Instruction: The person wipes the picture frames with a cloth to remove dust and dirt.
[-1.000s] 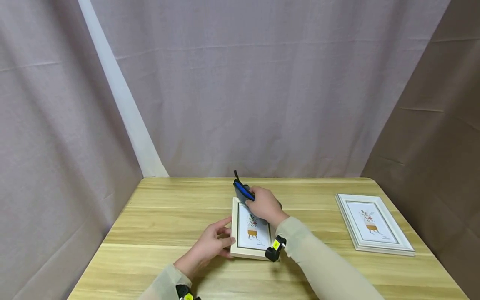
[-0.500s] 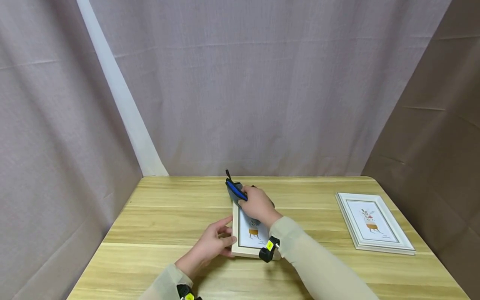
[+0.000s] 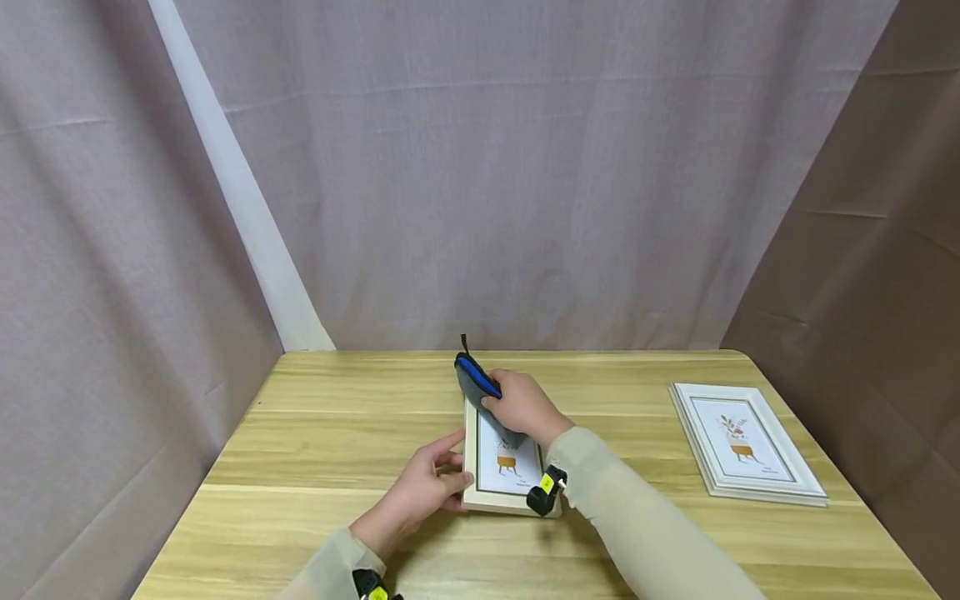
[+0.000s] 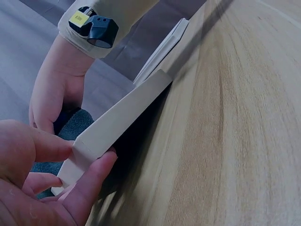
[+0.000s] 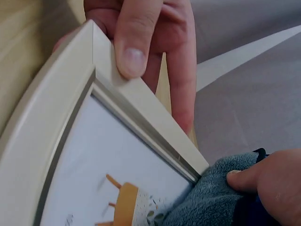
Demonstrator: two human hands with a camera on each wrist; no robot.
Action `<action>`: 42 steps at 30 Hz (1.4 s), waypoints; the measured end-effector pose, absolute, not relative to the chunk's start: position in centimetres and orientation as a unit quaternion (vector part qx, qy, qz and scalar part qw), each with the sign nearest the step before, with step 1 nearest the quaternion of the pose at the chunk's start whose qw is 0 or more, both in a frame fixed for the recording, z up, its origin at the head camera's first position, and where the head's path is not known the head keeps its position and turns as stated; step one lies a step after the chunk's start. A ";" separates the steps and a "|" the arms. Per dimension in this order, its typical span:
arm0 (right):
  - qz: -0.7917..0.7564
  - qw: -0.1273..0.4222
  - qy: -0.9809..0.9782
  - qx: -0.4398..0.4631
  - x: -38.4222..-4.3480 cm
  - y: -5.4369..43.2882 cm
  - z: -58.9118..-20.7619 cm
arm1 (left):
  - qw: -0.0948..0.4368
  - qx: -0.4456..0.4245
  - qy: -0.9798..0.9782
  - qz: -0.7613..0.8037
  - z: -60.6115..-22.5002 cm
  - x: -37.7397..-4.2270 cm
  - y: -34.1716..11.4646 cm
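A cream picture frame point(image 3: 495, 502) with a drawing of flowers in an orange pot is held at the middle of the table. Its left edge is gripped by my left hand point(image 3: 420, 496), thumb on the front face and fingers reaching around the side. In the left wrist view the frame point(image 4: 117, 113) leans at an angle, with dark shadow below it. My right hand point(image 3: 525, 408) grips a grey-blue fuzzy cloth point(image 3: 474, 392) with a blue strip and black loop, laid over the upper part of the picture. In the right wrist view the cloth point(image 5: 202, 200) covers part of the flowers.
Another white picture frame point(image 3: 808, 467), with a similar drawing, lies at the right of the wooden table point(image 3: 337, 442); its side shows layered edges. Grey curtains point(image 3: 510, 208) hang behind the table's back edge.
The right hand and cloth slid left over the picture, then came slightly back to the right. Around the frame's left edge, the left hand keeps its grip.
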State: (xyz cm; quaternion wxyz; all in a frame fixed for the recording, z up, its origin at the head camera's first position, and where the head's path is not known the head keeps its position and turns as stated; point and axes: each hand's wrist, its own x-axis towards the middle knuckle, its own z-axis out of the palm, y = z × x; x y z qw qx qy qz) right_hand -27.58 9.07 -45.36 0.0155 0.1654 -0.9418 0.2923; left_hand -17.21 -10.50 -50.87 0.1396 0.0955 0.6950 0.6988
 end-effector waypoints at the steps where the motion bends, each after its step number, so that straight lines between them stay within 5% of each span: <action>1: 0.294 0.015 -0.941 0.165 -27.6 9.2 -45.4 | 0.138 0.097 0.696 0.698 -50.8 -17.2 -10.5; 42: 0.266 0.005 -0.954 0.136 -28.8 16.9 -46.9 | 0.141 0.076 0.690 0.706 -51.4 -17.4 -10.8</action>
